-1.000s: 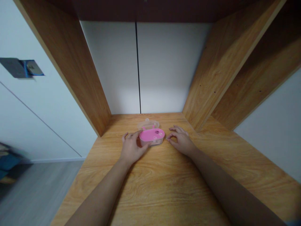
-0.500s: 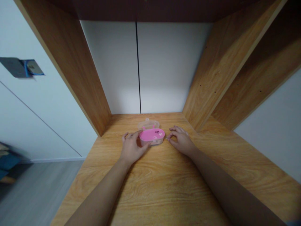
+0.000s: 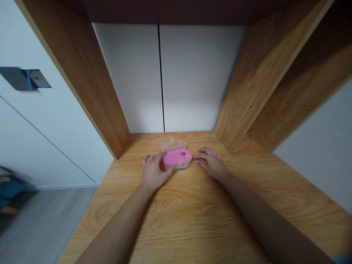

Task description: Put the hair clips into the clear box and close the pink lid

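A wooden shelf unit (image 3: 255,88) framed the view, its two side panels rising towards a white back panel (image 3: 132,80) split by a thin black seam. Well off beyond the left grip lay a grey floor (image 3: 46,223), with a blurred blue object (image 3: 11,189) at its edge. The wood-grain table (image 3: 176,223) ran out from the back panel under both forearms, and the left forearm (image 3: 118,223) and right forearm (image 3: 261,216) reached in from the bottom of the view.

The step in hand looked like holding and steadying the case rather than carrying it. The oval plastic case (image 3: 177,157), pink on top, sat on the table, clasped at its left end by the left grip (image 3: 153,174). Those fingers (image 3: 162,157) curved around the far side, and the grip was closed on the case. The right grip (image 3: 211,165) lay just beside the case's right end, loosely curled, and I could not tell whether its fingertips (image 3: 195,159) touched. A two-handed hold would have needed those fingertips firmly on that end. Just behind the left grip's fingers, a clear oval piece (image 3: 173,145) lay against the case's far edge. Against the earlier frames, almost nothing differed: the case and both grips sat nearly where they had been.
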The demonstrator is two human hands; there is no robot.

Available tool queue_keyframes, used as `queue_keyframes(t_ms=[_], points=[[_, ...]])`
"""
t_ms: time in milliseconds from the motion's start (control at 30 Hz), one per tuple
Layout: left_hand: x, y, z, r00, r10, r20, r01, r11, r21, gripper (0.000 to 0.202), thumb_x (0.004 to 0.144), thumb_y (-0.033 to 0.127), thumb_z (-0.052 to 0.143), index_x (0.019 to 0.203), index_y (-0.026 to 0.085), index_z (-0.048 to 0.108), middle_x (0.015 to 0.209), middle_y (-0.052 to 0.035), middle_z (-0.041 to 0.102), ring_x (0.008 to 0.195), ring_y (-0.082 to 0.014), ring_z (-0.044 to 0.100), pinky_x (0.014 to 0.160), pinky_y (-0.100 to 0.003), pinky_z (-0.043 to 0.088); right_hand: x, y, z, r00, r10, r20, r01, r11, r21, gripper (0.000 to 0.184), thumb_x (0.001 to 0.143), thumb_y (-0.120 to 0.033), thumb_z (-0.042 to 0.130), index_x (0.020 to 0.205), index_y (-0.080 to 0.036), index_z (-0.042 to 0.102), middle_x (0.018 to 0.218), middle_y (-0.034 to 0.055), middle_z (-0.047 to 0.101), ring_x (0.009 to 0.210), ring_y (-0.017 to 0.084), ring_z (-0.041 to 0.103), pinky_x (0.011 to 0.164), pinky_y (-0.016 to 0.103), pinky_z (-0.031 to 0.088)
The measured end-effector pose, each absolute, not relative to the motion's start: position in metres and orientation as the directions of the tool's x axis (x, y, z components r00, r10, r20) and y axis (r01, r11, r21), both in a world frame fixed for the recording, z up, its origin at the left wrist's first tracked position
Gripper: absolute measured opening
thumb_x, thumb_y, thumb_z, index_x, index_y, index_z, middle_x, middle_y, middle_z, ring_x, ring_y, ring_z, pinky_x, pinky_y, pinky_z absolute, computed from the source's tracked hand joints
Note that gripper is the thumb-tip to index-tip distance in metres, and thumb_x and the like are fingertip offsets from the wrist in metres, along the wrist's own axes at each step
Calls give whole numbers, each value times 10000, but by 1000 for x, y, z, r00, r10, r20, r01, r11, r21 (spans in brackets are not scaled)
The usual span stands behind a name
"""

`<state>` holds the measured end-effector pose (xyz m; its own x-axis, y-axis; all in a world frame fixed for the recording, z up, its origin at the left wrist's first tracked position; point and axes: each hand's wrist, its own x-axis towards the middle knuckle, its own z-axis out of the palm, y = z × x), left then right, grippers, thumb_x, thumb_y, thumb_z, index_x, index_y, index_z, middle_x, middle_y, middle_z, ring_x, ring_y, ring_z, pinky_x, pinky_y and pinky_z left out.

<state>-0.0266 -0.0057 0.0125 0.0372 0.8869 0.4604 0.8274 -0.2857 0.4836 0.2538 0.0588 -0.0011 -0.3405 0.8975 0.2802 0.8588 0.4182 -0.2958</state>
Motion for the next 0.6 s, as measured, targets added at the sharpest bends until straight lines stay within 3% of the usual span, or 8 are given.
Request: queue_keyframes(t_ms=[267,600], points=[[-28,-5,10,39,884,467,830,-289,477,561,776,496,742,1266,267,593,1229,-76,712,1129,-302,645,1145,-544,267,252,59,0,-341,883,321,831,443,-336,159,909,-367,606,941,-259,718,1305,85,627,1330,285,469,1076,520,371],[-24,-10,14,142,868,475,805,-381,455,596,770,568,735,1244,235,599,1192,-92,722,1114,-295,647,1152,-536,264,234,33,29,-192,754,628,684,562,-465,110,897,-331,604,877,-244,668,1217,94,656,1274,269,534,1112,464,393]])
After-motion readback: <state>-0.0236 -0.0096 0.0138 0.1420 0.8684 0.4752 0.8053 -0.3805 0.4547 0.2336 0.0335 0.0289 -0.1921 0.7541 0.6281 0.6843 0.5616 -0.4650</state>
